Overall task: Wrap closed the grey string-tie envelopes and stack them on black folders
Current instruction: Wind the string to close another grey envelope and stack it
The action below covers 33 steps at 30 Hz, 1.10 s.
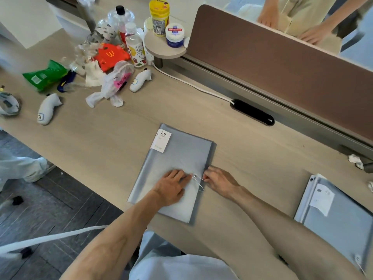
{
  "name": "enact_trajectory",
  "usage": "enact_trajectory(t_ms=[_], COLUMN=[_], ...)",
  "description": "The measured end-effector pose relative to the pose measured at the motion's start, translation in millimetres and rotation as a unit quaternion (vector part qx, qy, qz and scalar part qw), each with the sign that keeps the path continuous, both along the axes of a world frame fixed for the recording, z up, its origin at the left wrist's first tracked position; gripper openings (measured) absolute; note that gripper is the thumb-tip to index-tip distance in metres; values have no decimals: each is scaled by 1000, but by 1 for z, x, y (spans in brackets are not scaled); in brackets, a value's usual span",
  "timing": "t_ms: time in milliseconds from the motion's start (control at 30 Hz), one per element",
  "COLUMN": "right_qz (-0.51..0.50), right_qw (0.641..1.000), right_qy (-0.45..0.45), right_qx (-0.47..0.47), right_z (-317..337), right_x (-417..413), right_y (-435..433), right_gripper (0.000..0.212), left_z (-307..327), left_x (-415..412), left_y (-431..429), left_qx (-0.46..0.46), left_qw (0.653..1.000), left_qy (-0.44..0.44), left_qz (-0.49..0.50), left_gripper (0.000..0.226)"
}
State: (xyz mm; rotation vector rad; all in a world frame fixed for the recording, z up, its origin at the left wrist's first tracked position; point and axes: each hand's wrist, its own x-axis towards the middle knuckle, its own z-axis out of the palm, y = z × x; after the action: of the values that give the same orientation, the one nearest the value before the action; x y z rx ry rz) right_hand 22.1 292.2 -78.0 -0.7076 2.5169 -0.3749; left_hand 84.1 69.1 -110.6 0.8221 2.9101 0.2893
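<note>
On the flat grey string-tie envelope in the middle of the desk, the left hand presses down flat and open just left of the small round metal button, while the right hand, just right of that button, pinches the thin white string, ready, I think, to wind it round.

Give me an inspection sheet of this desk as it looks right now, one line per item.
Surface: wooden desk, mostly bare near the work.
Job's things: grey string-tie envelope flat at centre, string loose at the button; more grey envelopes at right.
Clutter: bottles, wrappers, green bag at far left.
Grippers: left hand pressing the envelope; right hand pinching the string.
Cables: white cable running to the black grommet.
Surroundings: brown divider, another person behind it.
</note>
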Motion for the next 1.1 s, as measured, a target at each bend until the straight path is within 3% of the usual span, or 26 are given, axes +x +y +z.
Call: enact_trajectory(t_ms=[267, 533, 667, 833, 1100], right_qz=[2, 174, 200, 160, 51], right_qw=[999, 970, 964, 979, 996], right_qy=[23, 166, 173, 114, 60], right_qx=[-29, 13, 33, 50, 38], right_z=[0, 0, -3, -2, 1], right_x=[19, 13, -3, -22, -31], right_y=[-14, -37, -49, -58, -44], right_gripper=[8, 22, 7, 17, 8], left_z=[-2, -12, -13, -12, -5], left_x=[4, 7, 8, 7, 3], left_y=[2, -10, -18, -22, -23], left_qx=[-18, 28, 61, 52, 26], left_qw=[1000, 997, 993, 994, 995], left_qy=[2, -75, -95, -92, -61], left_qz=[2, 2, -18, -39, -73], left_gripper=[55, 57, 55, 51, 49])
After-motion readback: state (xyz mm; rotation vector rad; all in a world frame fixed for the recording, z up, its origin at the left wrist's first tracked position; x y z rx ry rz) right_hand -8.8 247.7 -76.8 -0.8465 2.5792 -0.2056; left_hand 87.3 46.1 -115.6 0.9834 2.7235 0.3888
